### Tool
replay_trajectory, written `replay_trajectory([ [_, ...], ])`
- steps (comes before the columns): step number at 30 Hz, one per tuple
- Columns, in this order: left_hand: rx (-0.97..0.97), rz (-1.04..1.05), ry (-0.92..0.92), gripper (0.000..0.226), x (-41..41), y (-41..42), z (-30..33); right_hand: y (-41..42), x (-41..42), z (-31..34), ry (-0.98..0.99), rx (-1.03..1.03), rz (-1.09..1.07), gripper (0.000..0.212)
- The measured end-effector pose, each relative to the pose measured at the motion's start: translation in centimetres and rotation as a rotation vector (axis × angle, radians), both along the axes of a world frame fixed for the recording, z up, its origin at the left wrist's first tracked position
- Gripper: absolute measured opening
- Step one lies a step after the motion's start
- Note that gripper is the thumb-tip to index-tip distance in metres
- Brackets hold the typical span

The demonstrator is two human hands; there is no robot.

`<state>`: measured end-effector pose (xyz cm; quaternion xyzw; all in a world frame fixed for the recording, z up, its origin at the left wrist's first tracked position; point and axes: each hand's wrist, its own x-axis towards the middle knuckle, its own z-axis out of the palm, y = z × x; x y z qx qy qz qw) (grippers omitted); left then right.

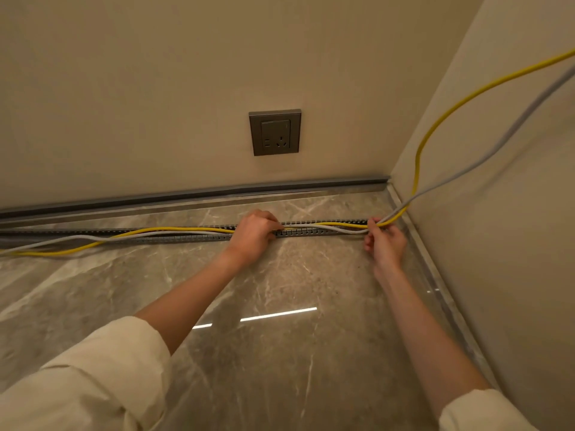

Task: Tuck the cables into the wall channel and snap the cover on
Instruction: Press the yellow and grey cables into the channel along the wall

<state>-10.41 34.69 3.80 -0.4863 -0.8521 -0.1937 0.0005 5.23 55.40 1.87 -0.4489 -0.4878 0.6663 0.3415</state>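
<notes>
The channel (199, 236) lies on the floor (280, 306) from nine to three o'clock before the wall. My left hand (253, 236) rests on its middle, my right hand (385, 241) at its three o'clock end, both on the cables (174, 231). A socket (275, 132) sits at twelve.

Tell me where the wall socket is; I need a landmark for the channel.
In the head view, the wall socket sits centre on the back wall, above the baseboard and behind the slotted channel.

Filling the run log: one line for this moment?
step: tucking | left hand: pressing cables into channel | right hand: pinching cables | cover: unseen
</notes>
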Motion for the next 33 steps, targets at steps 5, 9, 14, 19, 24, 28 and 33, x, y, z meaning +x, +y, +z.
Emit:
replay_trajectory([
  [5, -0.095, -0.042, 0.160, 0.036, 1.9, -0.9, -0.4, 0.8, 1.4, 0.1, -0.270, 0.353, 0.053, 0.016],
  [9, -0.176, -0.038, 0.211, 0.031, 2.8, -0.8, -0.6, 1.6, 1.7, -0.2, -0.520, 0.565, 0.102, 0.021],
  [14, -0.247, 0.015, 0.207, 0.025, 3.3, 0.5, 0.2, 1.5, 1.4, 0.0, -0.483, 0.532, 0.130, 0.017],
  [19, -0.107, 0.017, 0.131, 0.025, 3.4, 2.4, 0.5, 1.6, 1.7, -0.1, -0.477, 0.540, 0.152, 0.016],
  [24, 0.011, -0.235, 0.103, 0.019, 4.8, 5.3, 0.3, 2.4, 2.1, 0.0, -0.492, 0.545, 0.226, 0.016],
  [28, 0.090, -0.237, 0.072, 0.017, 5.1, 6.2, 0.0, 3.2, 2.2, 0.3, -0.508, 0.501, 0.278, 0.020],
  [33, 0.102, -0.225, 0.071, 0.020, 5.1, 5.8, -0.7, 3.9, 2.0, 0.2, -0.587, 0.585, 0.337, 0.025],
])
